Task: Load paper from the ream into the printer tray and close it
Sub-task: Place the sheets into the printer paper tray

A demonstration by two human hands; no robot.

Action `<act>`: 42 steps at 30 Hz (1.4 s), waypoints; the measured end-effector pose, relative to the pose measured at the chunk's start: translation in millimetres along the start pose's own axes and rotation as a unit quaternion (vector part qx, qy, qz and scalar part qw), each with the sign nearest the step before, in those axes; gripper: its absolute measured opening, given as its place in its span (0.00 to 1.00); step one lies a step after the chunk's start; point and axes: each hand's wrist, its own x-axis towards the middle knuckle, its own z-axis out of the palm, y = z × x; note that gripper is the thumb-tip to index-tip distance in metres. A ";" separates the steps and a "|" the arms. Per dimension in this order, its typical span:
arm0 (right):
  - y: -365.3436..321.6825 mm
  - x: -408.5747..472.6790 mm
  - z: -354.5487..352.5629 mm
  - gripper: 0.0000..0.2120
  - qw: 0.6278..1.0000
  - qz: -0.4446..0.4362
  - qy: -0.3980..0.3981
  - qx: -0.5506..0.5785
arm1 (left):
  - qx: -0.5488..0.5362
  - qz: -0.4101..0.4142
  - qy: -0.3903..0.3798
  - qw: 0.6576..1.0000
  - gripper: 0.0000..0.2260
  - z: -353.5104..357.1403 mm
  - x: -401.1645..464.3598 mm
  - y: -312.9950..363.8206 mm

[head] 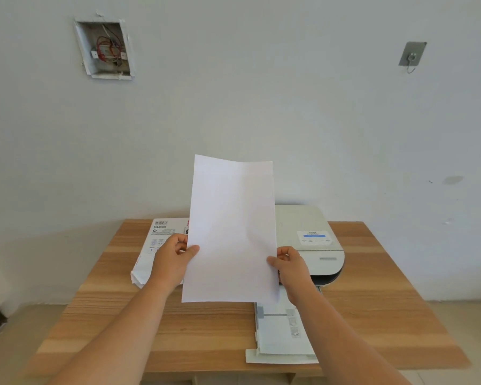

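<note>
Up in the air, both hands hold the paper [231, 232] so it stands tall, with its flat side facing the person. The left hand [172, 262] pinches the left edge, low down. Its thumb [191, 250] lies on the front and its fingers curl behind the sheets. The right hand [292, 269] pinches the right edge at about the same height. Its thumb is on the front too, and its fingers go behind. How many sheets are in the stack cannot be told.

Behind the left hand lies the ream [156, 243], a white pack with small print and a torn, open end near that hand. It rests on the wooden table [386, 301].

Behind the right hand sits the printer [308, 234], pale grey with a small label on top. The paper hides its left part.

Below the right hand and arm, the tray [278, 337] sticks out of the printer toward the person. It is open, and it looks white inside. The right arm crosses over it. The paper's bottom edge hangs just above the tray's far end and does not touch it.
</note>
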 end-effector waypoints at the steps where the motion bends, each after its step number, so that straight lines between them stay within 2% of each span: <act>1: 0.9 0.0 -8.5 0.05 1.000 0.000 0.005 -0.001 | 0.005 0.005 0.000 1.000 0.06 8.0 -2.9 3.4; 10: 6.7 7.5 -62.9 0.06 0.998 0.021 0.043 0.031 | 0.010 0.021 -0.033 0.999 0.05 64.2 -9.7 20.0; 17: -0.9 18.5 -74.4 0.05 0.996 0.028 0.067 0.047 | 0.003 0.028 -0.067 0.997 0.05 84.6 13.3 19.7; 23: -13.5 21.5 -76.1 0.10 0.994 0.004 0.103 0.036 | 0.004 0.036 -0.077 0.996 0.06 99.8 29.9 22.7; 28: -13.8 24.9 -86.3 0.10 0.992 0.001 0.122 0.041 | -0.005 0.015 -0.100 0.995 0.08 112.3 37.5 18.8; 34: -12.3 39.3 -109.1 0.09 0.994 0.001 0.107 0.033 | -0.012 0.007 -0.090 0.996 0.06 134.3 30.0 26.0; 42: -9.3 59.8 -164.8 0.09 0.998 0.006 0.055 0.012 | 0.036 -0.007 -0.047 0.998 0.08 183.7 -0.9 49.4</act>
